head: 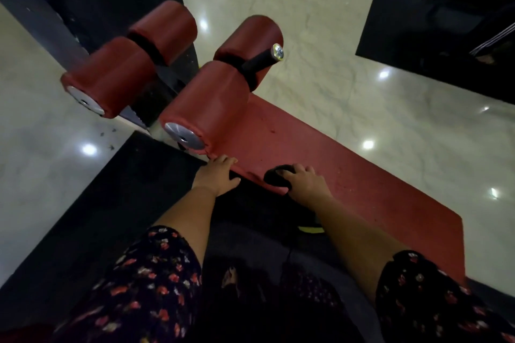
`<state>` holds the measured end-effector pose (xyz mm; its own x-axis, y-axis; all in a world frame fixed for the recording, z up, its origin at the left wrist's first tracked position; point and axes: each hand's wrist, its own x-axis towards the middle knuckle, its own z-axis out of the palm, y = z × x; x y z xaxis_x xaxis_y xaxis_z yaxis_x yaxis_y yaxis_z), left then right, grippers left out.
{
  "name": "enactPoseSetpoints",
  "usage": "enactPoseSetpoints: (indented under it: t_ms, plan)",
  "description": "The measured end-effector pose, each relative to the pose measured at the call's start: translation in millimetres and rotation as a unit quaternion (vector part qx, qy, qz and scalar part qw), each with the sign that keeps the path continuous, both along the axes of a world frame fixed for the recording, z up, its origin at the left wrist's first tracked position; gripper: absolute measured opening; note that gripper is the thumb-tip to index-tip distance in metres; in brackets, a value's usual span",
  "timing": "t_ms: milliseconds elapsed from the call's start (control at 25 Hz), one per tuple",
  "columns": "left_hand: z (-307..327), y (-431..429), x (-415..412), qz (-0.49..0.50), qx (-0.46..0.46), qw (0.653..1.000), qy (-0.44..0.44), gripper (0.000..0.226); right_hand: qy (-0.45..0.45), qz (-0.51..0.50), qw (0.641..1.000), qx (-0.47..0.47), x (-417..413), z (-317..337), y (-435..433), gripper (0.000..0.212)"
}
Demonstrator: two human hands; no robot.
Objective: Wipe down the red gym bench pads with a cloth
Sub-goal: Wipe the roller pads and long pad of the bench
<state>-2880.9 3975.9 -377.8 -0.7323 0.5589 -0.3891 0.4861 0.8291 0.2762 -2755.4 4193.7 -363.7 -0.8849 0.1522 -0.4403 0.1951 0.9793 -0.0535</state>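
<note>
Right hand (303,179) fingers clenched round dark cloth (276,174) on red bench pad (356,175), left hand (216,175) fingers relaxed on pad edge

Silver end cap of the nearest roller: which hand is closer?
Left. The left hand rests on the bench pad edge just below the cap; the right hand, holding the cloth, is farther right.

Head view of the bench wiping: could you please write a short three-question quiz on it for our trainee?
1. How many red roller pads show?
2. True or false: the right hand holds the dark cloth.
3. The left hand touches: A) a roller pad; B) the edge of the flat bench pad; C) the floor.
Key: 1 four; 2 true; 3 B.
</note>
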Motion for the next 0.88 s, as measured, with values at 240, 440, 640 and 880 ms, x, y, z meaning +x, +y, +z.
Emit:
enactPoseSetpoints:
  t_ms: [240,440,640,880]
  plan:
    - [-38,2,-32,-0.019,-0.019,0.998,0.062,0.061,-0.059,-0.029,0.997,-0.041,-24,-64,-7,0.068]
    - [-76,27,-56,0.054,0.083,0.993,0.057,0.055,0.051,-0.040,0.996,-0.058,-69,-93,-9,0.066]
    - [-112,31,-75,0.087,0.160,0.979,0.087,0.051,0.220,0.091,0.971,-0.018,-100,-123,-22,0.072]
    - [-144,27,-110,0.069,0.177,0.977,0.096,0.059,0.252,0.081,0.964,0.013,-116,-157,-31,0.067]
